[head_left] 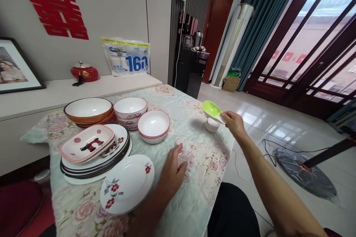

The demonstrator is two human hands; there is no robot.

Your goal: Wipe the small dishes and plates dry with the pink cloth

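In my right hand (234, 123) is a small dish with a bright green inside (211, 109) and a white outside, gripped at its near edge and tilted. It is raised over the right side of the table, just above a small stack of white dishes (212, 126). My left hand (172, 166) rests low over the tablecloth, its fingers closed around a bunched pale pink cloth (188, 161). To the left of that hand lie white plates with red flowers (130, 181). Just beyond it stands a white bowl with a red rim (154, 124).
On the left are stacked plates topped by a pink-rimmed dish (87, 142), brown bowls (88, 108) and red-rimmed bowls (130, 106). A cabinet top behind holds a red pot (85, 73) and a plastic packet (128, 57). A round stand base (306, 174) is on the floor at right.
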